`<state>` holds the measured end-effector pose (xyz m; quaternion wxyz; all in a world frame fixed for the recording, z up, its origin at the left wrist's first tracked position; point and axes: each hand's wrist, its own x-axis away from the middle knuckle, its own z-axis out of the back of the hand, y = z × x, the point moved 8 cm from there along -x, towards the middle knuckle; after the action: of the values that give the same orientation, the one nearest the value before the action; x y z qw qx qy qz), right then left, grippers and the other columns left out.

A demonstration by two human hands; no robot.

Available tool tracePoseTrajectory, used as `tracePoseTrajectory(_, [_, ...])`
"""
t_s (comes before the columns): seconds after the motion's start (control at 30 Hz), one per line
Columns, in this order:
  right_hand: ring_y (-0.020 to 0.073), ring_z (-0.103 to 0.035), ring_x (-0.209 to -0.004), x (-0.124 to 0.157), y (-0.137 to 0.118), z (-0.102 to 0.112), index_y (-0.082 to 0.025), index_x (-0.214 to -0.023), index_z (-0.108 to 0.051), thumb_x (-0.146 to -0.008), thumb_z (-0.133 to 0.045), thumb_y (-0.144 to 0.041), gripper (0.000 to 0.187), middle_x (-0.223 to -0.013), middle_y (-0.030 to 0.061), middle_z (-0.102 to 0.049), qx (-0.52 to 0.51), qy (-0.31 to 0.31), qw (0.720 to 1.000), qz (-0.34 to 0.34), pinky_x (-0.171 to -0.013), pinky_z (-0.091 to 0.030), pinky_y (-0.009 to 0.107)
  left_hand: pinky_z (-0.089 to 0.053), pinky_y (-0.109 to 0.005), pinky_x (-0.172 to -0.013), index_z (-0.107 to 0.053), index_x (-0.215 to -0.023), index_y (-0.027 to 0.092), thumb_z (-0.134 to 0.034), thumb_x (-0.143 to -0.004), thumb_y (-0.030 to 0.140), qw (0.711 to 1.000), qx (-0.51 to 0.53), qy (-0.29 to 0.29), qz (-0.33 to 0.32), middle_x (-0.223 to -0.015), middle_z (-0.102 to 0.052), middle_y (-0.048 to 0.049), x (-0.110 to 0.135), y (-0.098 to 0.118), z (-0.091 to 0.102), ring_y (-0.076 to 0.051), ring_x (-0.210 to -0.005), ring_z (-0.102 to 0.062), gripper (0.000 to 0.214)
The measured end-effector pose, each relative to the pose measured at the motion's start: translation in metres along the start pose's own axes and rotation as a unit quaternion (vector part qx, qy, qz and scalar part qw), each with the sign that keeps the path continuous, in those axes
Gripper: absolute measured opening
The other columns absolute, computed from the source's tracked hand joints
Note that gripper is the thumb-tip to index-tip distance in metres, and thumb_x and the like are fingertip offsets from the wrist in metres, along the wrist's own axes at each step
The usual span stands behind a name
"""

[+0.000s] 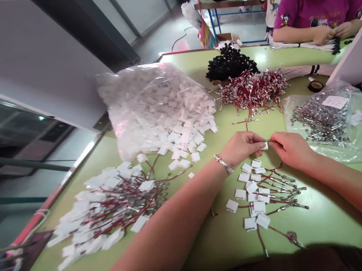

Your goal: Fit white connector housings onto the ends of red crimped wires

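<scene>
White and small, a block [264,145] was pinched between the thumb and forefinger of the left hand [243,145], above the green surface [341,223]. Just beside it, the right hand [291,149] had its thumb and fingers drawn together at the block's right side; whether they gripped a wire was too small to tell. A silvery bracelet [223,164] circled the left wrist. Nearer the body, between the forearms, lay a loose cluster of red wires with white blocks [259,206] on their left ends and metal tips mostly pointing right. Beyond the left forearm spread a larger heap of similar wires [110,204], its white ends fanned out to the left. Behind that heap, a clear plastic bag [138,99] lay with many loose white blocks in its mouth and spilling out in front. Farther ahead of the hands stood a pile of red wires [254,91] with metal ends, and behind it a mound of black pieces [229,63]. To the right, another clear bag [322,118] held small metal parts, near a roll of black tape [315,85]. Across the surface, a person in a purple shirt [318,13] had both hands at a bundle of white wires [310,45].
</scene>
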<state>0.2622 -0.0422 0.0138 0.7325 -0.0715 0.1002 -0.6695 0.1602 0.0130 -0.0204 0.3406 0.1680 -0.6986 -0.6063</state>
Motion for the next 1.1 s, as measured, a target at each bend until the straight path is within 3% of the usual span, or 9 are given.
tracePoseTrajectory(0.1, [0.0166,-0.055,-0.063,0.003,-0.005,-0.001,-0.02,-0.078,-0.06,-0.09,-0.045,-0.025,0.02,-0.074,0.0042,-0.067,-0.007,-0.031,0.999,0.01,-0.056,-0.031,0.028,-0.044,-0.025,-0.053,-0.068,-0.073,0.013,-0.07,-0.072,0.025,0.99,-0.143,-0.014,-0.001,-0.059,-0.064,-0.0023,0.002,0.011,0.006,-0.01,-0.05,-0.054,0.012])
tracePoseTrajectory(0.23, [0.0156,-0.055,-0.064,0.012,-0.024,0.004,-0.021,-0.071,-0.061,-0.084,-0.05,-0.02,0.018,-0.074,0.0032,-0.066,-0.036,-0.038,0.998,0.045,-0.056,-0.033,0.029,-0.038,-0.028,-0.055,-0.066,-0.063,0.016,-0.064,-0.078,0.036,0.91,-0.342,0.217,-0.087,-0.058,-0.06,-0.0031,0.004,0.043,0.053,-0.013,-0.054,-0.048,0.026])
tracePoseTrajectory(0.3, [0.0151,-0.053,-0.061,0.014,-0.032,0.005,-0.021,-0.065,-0.061,-0.083,-0.053,-0.023,0.02,-0.07,0.0029,-0.064,-0.044,-0.058,0.995,0.069,-0.055,-0.034,0.029,-0.039,-0.029,-0.059,-0.066,-0.066,0.016,-0.059,-0.082,0.033,0.87,-0.387,0.29,-0.099,-0.062,-0.061,-0.0045,0.004,0.046,0.068,-0.016,-0.059,-0.051,0.025])
tracePoseTrajectory(0.4, [0.0146,-0.052,-0.058,0.008,-0.022,0.014,-0.022,-0.061,-0.063,-0.085,-0.05,-0.028,0.028,-0.067,0.003,-0.063,-0.058,-0.044,0.995,0.062,-0.054,-0.035,0.03,-0.043,-0.031,-0.071,-0.07,-0.082,0.017,-0.054,-0.084,0.023,0.856,-0.437,0.254,-0.106,-0.08,-0.067,-0.0071,-0.006,0.036,0.067,-0.019,-0.074,-0.058,0.017])
tracePoseTrajectory(0.5, [0.0165,-0.054,-0.06,-0.003,0.029,0.037,-0.022,-0.066,-0.065,-0.086,-0.047,-0.028,0.027,-0.071,0.0046,-0.065,-0.006,0.044,0.997,-0.059,-0.055,-0.036,0.031,-0.044,-0.031,-0.082,-0.07,-0.098,0.017,-0.048,-0.084,0.013,0.845,-0.481,0.178,-0.15,-0.096,-0.066,-0.0084,-0.011,0.032,0.052,-0.02,-0.087,-0.059,0.026])
tracePoseTrajectory(0.7, [0.0207,-0.058,-0.068,-0.01,0.103,0.042,-0.021,-0.086,-0.068,-0.084,-0.05,-0.032,0.021,-0.091,0.0119,-0.067,0.143,0.009,0.976,-0.167,-0.055,-0.032,0.032,-0.043,-0.03,-0.084,-0.07,-0.091,0.019,-0.046,-0.085,0.012,0.823,-0.532,0.053,-0.193,-0.093,-0.061,-0.0068,-0.009,0.031,0.031,-0.019,-0.088,-0.057,0.026])
tracePoseTrajectory(0.9, [0.0215,-0.06,-0.069,-0.012,0.102,0.025,-0.017,-0.084,-0.067,-0.083,-0.049,-0.021,0.018,-0.086,0.013,-0.067,0.198,-0.048,0.969,-0.137,-0.057,-0.034,0.031,-0.042,-0.032,-0.083,-0.065,-0.083,0.016,-0.047,-0.089,0.017,0.796,-0.564,0.0,-0.219,-0.09,-0.056,-0.0065,-0.008,0.031,0.013,-0.018,-0.083,-0.053,0.02])
tracePoseTrajectory(1.0, [0.0203,-0.06,-0.07,-0.013,0.099,0.026,-0.017,-0.084,-0.067,-0.083,-0.048,-0.017,0.02,-0.086,0.0116,-0.067,0.186,-0.056,0.974,-0.119,-0.058,-0.034,0.03,-0.04,-0.036,-0.085,-0.062,-0.082,0.015,-0.047,-0.089,0.017,0.778,-0.58,0.016,-0.241,-0.089,-0.056,-0.0078,-0.006,0.033,0.001,-0.021,-0.088,-0.05,0.017])
tracePoseTrajectory(1.1, [0.0204,-0.059,-0.074,-0.013,0.101,0.036,-0.021,-0.088,-0.068,-0.084,-0.048,-0.019,0.021,-0.088,0.0084,-0.066,0.17,-0.042,0.978,-0.111,-0.059,-0.034,0.03,-0.039,-0.036,-0.084,-0.058,-0.081,0.016,-0.048,-0.088,0.015,0.815,-0.52,0.067,-0.246,-0.089,-0.057,-0.0075,-0.003,0.041,-0.001,-0.021,-0.089,-0.05,0.012])
